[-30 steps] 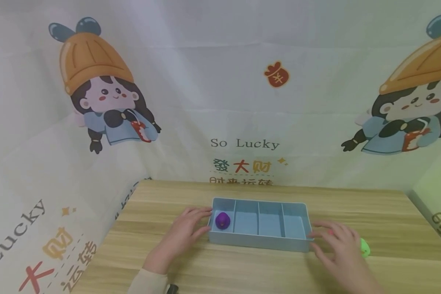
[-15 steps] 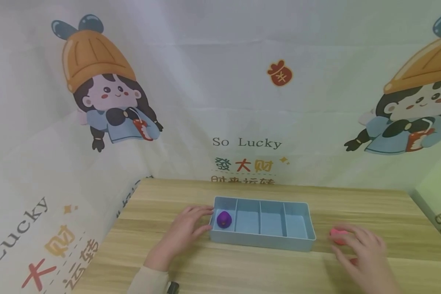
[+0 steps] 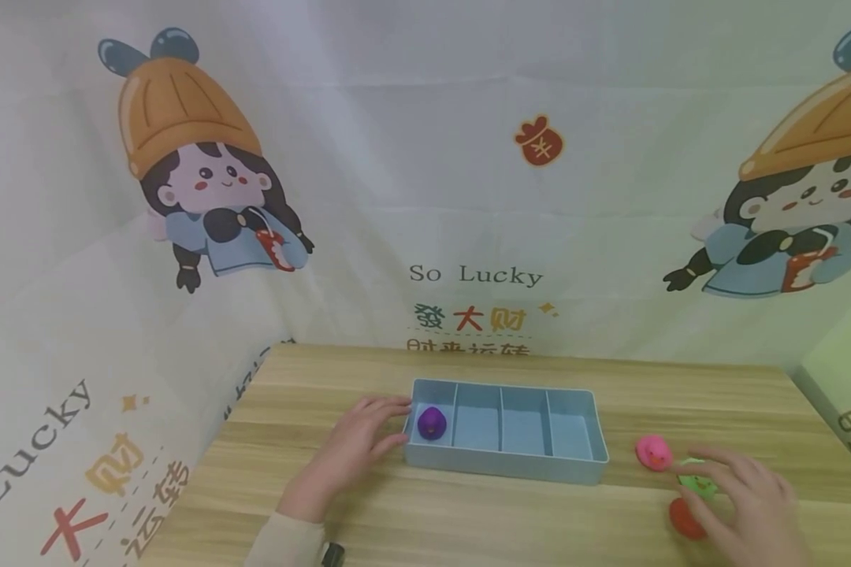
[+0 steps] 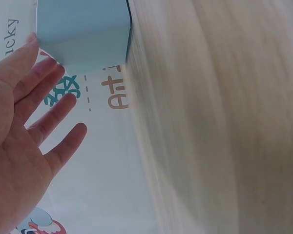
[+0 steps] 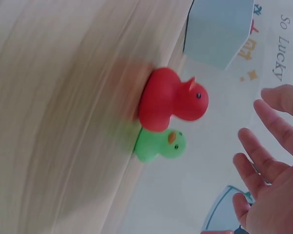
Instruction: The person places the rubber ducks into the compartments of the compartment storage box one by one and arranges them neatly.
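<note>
A blue box [image 3: 503, 465] with several compartments in a row stands on the table. In its leftmost compartment sits a purple rubber duck [image 3: 432, 424]. My left hand [image 3: 354, 445] touches the box's left end with thumb and fingertips, its fingers extended in the left wrist view. Right of the box, a pink rubber duck [image 3: 655, 453], a green rubber duck [image 3: 696, 482] and a red rubber duck [image 5: 158, 100] stand close together. Over the green and red ducks hovers my right hand [image 3: 748, 500], fingers spread and holding nothing; it partly covers both in the head view.
The wooden table [image 3: 510, 524] runs back to a printed cloth backdrop [image 3: 397, 157] with cartoon figures and lettering. More of this cloth hangs at the left and right sides. A small black object [image 3: 333, 554] shows beside the left sleeve.
My right hand has left the box's right end and moved right, over the ducks. The pink and red ducks have come into fuller sight. My left hand stays at the box.
</note>
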A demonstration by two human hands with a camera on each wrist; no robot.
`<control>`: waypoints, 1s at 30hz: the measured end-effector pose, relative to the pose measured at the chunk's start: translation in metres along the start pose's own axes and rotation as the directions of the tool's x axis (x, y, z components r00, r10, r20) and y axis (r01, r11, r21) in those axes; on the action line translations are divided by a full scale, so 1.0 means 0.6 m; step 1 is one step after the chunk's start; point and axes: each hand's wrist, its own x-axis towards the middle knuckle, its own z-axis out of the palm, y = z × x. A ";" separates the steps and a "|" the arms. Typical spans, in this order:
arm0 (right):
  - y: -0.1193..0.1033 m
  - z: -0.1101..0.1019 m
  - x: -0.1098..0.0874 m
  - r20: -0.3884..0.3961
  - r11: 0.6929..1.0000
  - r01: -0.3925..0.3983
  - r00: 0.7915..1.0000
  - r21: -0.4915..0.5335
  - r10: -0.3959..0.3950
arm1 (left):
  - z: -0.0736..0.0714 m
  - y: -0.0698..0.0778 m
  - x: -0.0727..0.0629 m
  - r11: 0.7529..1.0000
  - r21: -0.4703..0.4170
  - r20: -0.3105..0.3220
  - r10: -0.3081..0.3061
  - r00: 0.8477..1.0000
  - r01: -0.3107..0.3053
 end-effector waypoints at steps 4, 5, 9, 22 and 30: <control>0.008 -0.007 -0.007 0.038 0.999 -0.045 0.998 -0.017 0.045 | 0.001 0.001 0.000 1.000 0.010 -0.004 0.007 1.000 -0.007; 0.009 -0.009 -0.009 0.048 0.998 -0.054 0.997 -0.023 0.056 | 0.002 0.001 0.000 1.000 0.013 -0.003 0.006 1.000 -0.006; 0.009 -0.015 -0.014 0.095 0.995 -0.089 0.991 -0.046 0.093 | 0.002 0.002 0.000 1.000 0.003 0.003 -0.008 1.000 0.008; 0.017 -0.025 -0.028 0.201 0.980 -0.122 0.968 -0.158 0.153 | 0.003 0.002 -0.001 0.999 -0.015 0.013 -0.030 0.999 0.030; 0.017 -0.024 -0.035 0.231 0.967 -0.135 0.955 -0.214 0.185 | 0.002 0.004 -0.002 1.000 -0.006 0.013 -0.029 1.000 0.029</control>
